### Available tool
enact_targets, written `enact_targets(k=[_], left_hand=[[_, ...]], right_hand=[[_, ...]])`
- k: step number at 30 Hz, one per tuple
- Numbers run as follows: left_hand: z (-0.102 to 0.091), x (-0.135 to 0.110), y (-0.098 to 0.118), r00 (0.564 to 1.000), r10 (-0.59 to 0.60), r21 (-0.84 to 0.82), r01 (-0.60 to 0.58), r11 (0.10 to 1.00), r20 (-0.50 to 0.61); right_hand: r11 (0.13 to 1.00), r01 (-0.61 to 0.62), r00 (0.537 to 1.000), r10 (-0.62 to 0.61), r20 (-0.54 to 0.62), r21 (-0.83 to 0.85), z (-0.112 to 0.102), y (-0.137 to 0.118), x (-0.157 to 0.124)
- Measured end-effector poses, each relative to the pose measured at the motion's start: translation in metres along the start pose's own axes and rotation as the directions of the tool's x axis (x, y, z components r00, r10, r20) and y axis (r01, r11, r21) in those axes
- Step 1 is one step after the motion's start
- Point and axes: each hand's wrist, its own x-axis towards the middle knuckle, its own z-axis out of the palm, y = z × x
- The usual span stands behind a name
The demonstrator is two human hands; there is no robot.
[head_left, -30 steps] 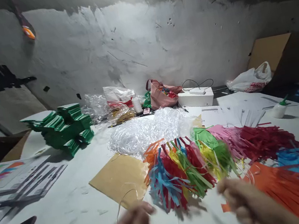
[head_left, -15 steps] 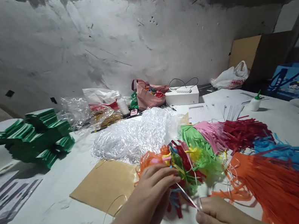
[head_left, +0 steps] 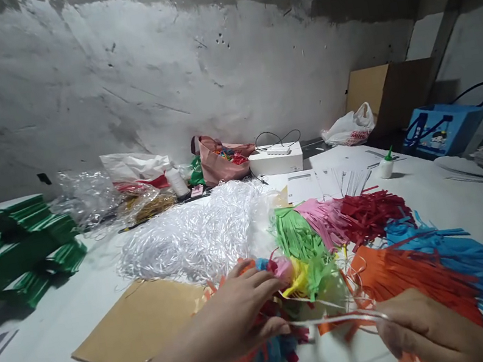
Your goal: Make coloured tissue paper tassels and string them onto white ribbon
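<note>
My left hand (head_left: 243, 304), a bracelet on its wrist, is closed over a bunch of colourful fringed tissue paper (head_left: 296, 273) in orange, blue, pink, yellow and green. Part of the bunch is hidden beneath the fingers, and strips hang out below the palm. To the right, my right hand (head_left: 420, 324) pinches a thin white ribbon (head_left: 338, 318) between thumb and forefinger. It is stretched nearly level from the bunch to that hand. Slight motion blur covers the area under it.
Behind the hands lies a heap of shiny white string (head_left: 194, 229). Fringed tissue in green (head_left: 296, 233), dark red (head_left: 374, 214), orange (head_left: 410, 276) and blue (head_left: 458, 256) spreads to the right. Brown paper (head_left: 140, 324), stacked green cutouts (head_left: 17, 255) and a glue bottle (head_left: 386, 165) are also on the table.
My right hand has moved right and slightly up, drawing the ribbon out longer and more level. My left hand has stayed on the bunch, which has turned. The view has shifted to the right.
</note>
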Motion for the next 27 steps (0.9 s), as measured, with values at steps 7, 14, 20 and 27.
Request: enact_targets(k=[7, 14, 20, 27], left_hand=[[0.065, 0.052, 0.020, 0.913, 0.325, -0.254, -0.263, 0.931, 0.247], [-0.003, 0.019, -0.037, 0.975, 0.071, -0.259, -0.014, 0.966, 0.211], [-0.048, -0.015, -0.025, 0.974, -0.155, -0.226, 0.190, 0.956, 0.163], [-0.038, -0.028, -0.011, 0.920, -0.380, -0.122, 0.367, 0.922, -0.101]], right_hand=[[0.989, 0.147, 0.987, -0.147, 0.059, 0.004, -0.023, -0.030, 0.010], [0.941, -0.028, 0.976, 0.099, -0.193, 0.337, -0.075, 0.044, -0.029], [0.946, -0.140, 0.979, 0.176, -0.103, 0.291, -0.115, 0.087, -0.011], [0.951, -0.153, 0.930, 0.046, -0.365, -0.269, -0.131, 0.079, 0.053]])
